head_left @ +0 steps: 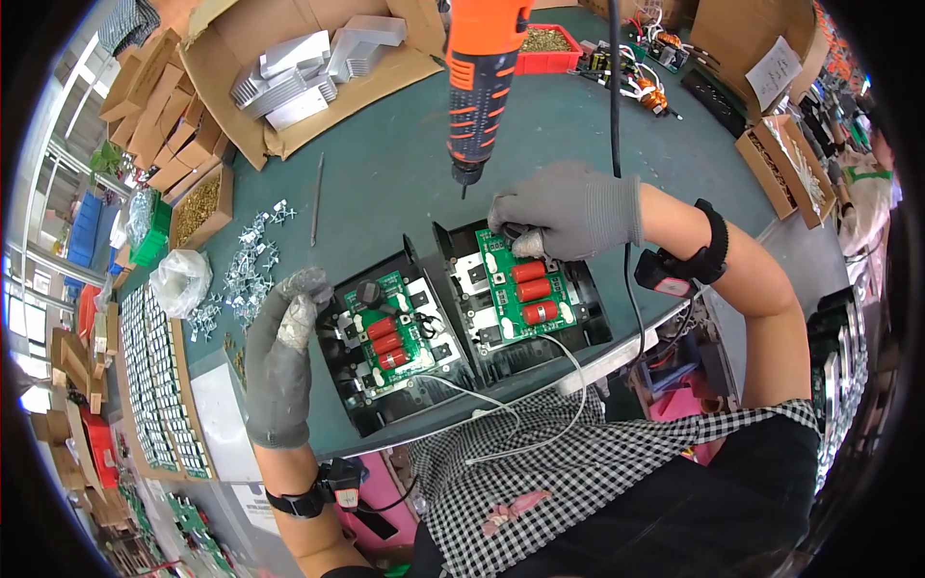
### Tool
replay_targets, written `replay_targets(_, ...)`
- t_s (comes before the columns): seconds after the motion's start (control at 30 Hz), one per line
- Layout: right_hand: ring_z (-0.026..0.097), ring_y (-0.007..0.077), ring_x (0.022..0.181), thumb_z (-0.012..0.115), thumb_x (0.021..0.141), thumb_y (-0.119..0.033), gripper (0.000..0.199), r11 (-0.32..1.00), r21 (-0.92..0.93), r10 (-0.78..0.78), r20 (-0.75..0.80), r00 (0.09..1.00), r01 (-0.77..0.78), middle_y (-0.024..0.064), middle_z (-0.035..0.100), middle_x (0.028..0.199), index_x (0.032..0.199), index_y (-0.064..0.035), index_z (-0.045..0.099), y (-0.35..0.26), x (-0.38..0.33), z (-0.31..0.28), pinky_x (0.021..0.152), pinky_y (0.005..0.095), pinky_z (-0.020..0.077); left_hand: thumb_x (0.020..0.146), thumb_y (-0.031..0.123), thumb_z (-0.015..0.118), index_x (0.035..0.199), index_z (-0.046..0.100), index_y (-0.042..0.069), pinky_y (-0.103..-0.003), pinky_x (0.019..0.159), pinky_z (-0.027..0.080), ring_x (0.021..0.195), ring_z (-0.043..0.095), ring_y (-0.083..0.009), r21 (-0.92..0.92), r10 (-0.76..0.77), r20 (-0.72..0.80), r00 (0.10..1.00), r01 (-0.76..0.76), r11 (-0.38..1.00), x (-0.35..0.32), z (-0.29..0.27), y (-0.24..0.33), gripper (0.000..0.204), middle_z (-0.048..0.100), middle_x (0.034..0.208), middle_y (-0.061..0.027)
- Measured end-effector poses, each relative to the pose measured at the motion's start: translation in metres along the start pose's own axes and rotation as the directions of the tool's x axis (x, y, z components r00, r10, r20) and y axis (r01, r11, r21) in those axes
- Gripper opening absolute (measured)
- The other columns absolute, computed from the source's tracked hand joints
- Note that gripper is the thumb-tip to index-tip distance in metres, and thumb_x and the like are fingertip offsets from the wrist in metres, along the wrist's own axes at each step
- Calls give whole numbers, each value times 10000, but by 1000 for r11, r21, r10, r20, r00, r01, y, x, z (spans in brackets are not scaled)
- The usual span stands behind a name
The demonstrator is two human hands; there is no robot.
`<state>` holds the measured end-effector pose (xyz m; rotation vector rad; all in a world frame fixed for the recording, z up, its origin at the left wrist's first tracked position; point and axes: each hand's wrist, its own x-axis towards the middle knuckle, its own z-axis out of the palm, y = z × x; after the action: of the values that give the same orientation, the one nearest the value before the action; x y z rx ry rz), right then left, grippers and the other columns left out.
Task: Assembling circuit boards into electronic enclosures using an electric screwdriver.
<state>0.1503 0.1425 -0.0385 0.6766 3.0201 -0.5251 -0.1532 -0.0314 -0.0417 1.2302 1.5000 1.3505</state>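
Note:
Two black housings [372, 418] lie side by side at the table's front edge. Each holds a green circuit board [396, 290] with red cylindrical components [528, 273]. My right hand [568, 212], in a grey glove, is closed at the far end of the right board, its fingers around a small black part [516, 231], mostly hidden. By the left housing's far left corner is my gloved left hand [284, 361], thumb and fingers drawn together; whatever they hold cannot be made out. An orange and black power screwdriver [472, 106] hangs bit down beyond the boards.
Silvery small parts [252, 260] are scattered at left, near a thin metal rod [317, 200]. A cardboard box [224, 67] of metal blocks stands far left. A red tray [549, 63] of screws sits at the back. A black cable [617, 116] hangs beside my right wrist.

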Motion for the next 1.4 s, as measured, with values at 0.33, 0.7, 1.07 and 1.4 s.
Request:
replay_targets(0.33, 612, 325, 970, 625, 870, -268, 320, 996, -91, 30, 110, 994, -20, 113, 629, 1016, 1133, -91, 582, 8, 8, 15, 832, 459, 470, 952, 333, 609, 1242, 537, -50, -329, 960, 428, 989, 548, -163, -128, -57, -110, 992, 43, 991, -26, -44, -33, 485, 571, 1074, -77)
replay_targets(0.7, 608, 316, 975, 631, 836, -211, 347, 965, -255, 101, 177, 979, -53, 113, 628, 1003, 1163, -105, 578, -6, 14, 15, 842, 469, 459, 940, 331, 628, 1219, 543, -33, -305, 909, 417, 927, 500, -134, -209, -102, -110, 989, 77, 975, -23, -43, -44, 466, 534, 1011, -36)
replay_targets(1.07, 637, 180, 916, 705, 831, -147, 326, 951, 308, 285, -829, 481, -32, 77, 653, 1030, 1132, -48, 625, -10, -22, -24, 799, 330, 503, 941, 201, 589, 1128, 649, -19, -306, 911, 466, 1014, 604, -165, 237, -26, -350, 936, 116, 964, -42, -126, -65, 295, 664, 1049, -88)
replay_targets(1.4, 634, 128, 868, 707, 846, -157, 340, 737, 648, 481, -703, 523, 193, 53, 673, 970, 1129, -15, 582, -39, 47, -54, 771, 281, 502, 750, 231, 747, 920, 765, 203, -430, 880, 430, 949, 606, -280, 937, 186, -87, 979, 17, 349, 13, -100, -97, 173, 677, 952, -35)
